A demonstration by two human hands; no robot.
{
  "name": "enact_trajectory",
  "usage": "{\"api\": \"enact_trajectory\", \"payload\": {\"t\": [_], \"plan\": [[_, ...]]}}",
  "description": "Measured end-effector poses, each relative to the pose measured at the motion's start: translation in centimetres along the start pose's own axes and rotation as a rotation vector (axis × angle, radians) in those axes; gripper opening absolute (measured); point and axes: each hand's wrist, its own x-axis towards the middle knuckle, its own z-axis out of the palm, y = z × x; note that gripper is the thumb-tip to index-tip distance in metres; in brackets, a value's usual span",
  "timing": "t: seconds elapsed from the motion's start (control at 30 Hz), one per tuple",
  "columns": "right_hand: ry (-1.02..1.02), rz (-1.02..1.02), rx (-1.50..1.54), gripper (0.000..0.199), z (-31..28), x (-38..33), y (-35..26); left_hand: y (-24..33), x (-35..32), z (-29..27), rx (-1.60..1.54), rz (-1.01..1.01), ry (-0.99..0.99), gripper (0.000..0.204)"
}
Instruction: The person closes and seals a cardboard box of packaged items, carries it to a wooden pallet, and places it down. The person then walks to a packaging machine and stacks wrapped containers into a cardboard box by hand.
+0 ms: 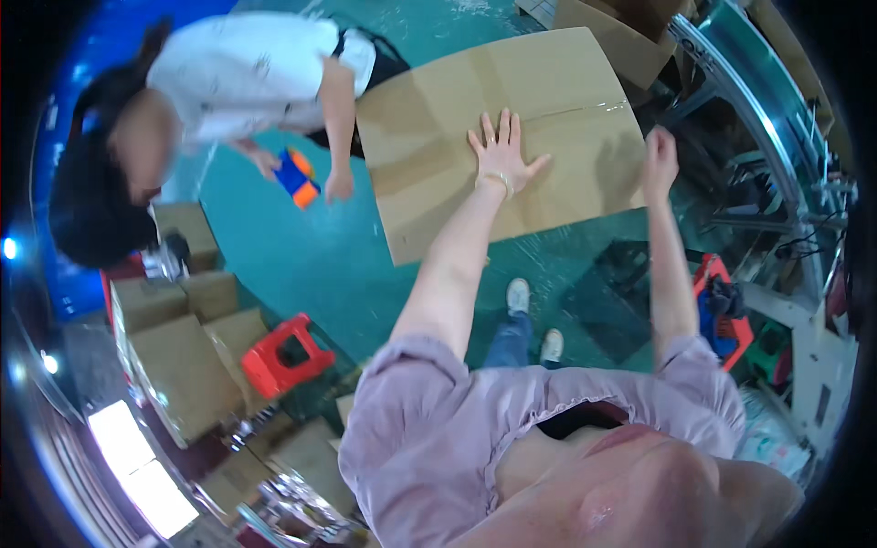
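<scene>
Two hands meet one cardboard box (429, 164). My left hand (501, 153) lies flat on its top panel, fingers spread, grasping nothing, just below the taped seam (585, 110). My right hand (660, 157) rests at the box's right edge; whether it grips there I cannot tell. The box stands on the teal floor (320, 265), beyond my white shoes (518, 294). On its left side, a co-worker's hand (339, 187) hangs near a blue-and-orange tape dispenser (298, 177). A red stool (285, 354) stands well apart, beside stacked cartons (178, 365).
</scene>
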Motion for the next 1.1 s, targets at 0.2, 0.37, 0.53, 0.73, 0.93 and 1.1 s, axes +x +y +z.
{"api": "enact_trajectory", "payload": {"t": [0.2,0.37,0.53,0.73,0.93,1.1], "plan": [[-0.700,0.107,0.017,0.045,-10.1,-24.5,-5.3,-0.5,-0.3,-1.5,-0.165,-0.054,-0.087,0.095],[-0.755,0.523,-0.190,0.049,-23.7,-30.3,-4.0,2.9,-10.5,-7.0,-1.839,0.141,-0.359,0.098],[-0.702,0.843,0.338,0.066,-31.3,-26.1,-6.5,5.4,-21.6,-13.2,-2.923,0.321,-0.545,0.101],[-0.508,0.695,1.622,0.101,-32.4,-20.4,-16.1,8.4,-26.4,-16.3,-2.818,0.283,-0.637,0.103],[-0.527,0.416,1.837,0.095,-30.0,-16.5,-11.7,7.3,-30.8,-15.2,-2.671,0.110,-0.501,0.103],[-0.764,0.721,1.819,0.075,-28.7,-19.3,-10.2,1.7,-37.8,-11.3,-2.610,-0.137,-0.421,0.099]]}}
